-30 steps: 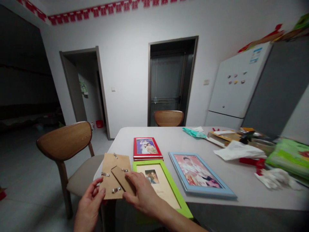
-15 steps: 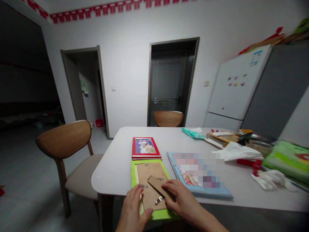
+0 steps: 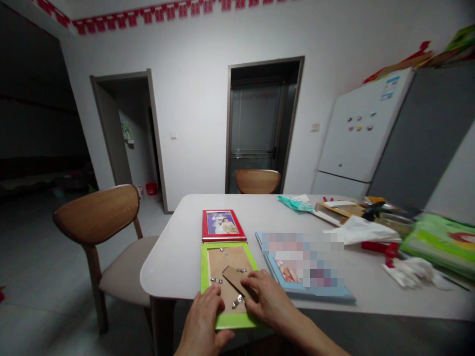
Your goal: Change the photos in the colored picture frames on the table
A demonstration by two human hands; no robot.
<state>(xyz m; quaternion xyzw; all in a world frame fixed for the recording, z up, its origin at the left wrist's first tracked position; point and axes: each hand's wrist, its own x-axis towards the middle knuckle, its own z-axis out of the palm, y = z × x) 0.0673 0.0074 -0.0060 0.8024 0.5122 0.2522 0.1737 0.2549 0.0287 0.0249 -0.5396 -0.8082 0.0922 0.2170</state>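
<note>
A green picture frame (image 3: 205, 274) lies face down at the table's near edge, its brown backing board (image 3: 232, 257) upward. Several metal clips (image 3: 237, 300) sit around the board, and a brown stand leg (image 3: 234, 281) lies slantwise across it. My left hand (image 3: 206, 321) rests its fingers on the lower left edge, with the thumb spread apart near the bottom edge. My right hand (image 3: 269, 301) has bent fingers and thumb on the leg's lower end and the frame's right side, covering both there. Beyond the green frame lies a red picture frame (image 3: 237, 227), photo up.
To the right lies a light-blue framed picture or album (image 3: 326, 295), partly blurred out. Farther right are a teal wrapper (image 3: 295, 203), white tissue (image 3: 365, 230), crumpled white gloves (image 3: 411, 272) and a green package (image 3: 441, 242). A wooden chair (image 3: 98, 212) stands left of the white table (image 3: 170, 247).
The green frame has slid slightly away from me and left, nearer the red frame. My right hand has moved with it; my left thumb has come off its bottom edge.
</note>
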